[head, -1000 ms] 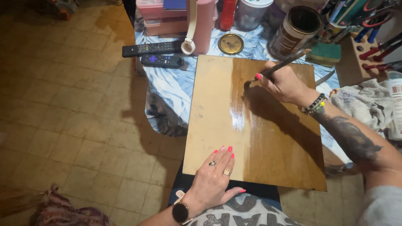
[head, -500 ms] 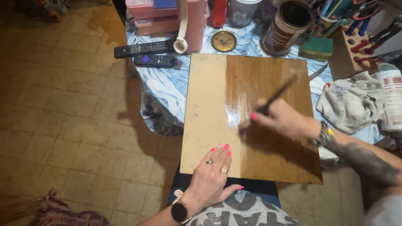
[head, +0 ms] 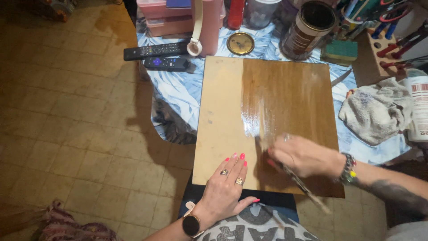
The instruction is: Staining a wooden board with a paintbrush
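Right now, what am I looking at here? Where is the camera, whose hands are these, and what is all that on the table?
There is no machine here: the camera sits on a person's head and looks down at their own two hands. The left hand lies flat on the near edge of a square wooden board, pressing on it. The right hand grips a brush whose tip meets the board; it is blurred. The board's right part is dark and glossy, its left strip pale and bare. Behind the board, on a blue patterned cloth, are two remotes, a round tin lid, an open can, a green sponge and a crumpled rag. The floor is tiled.
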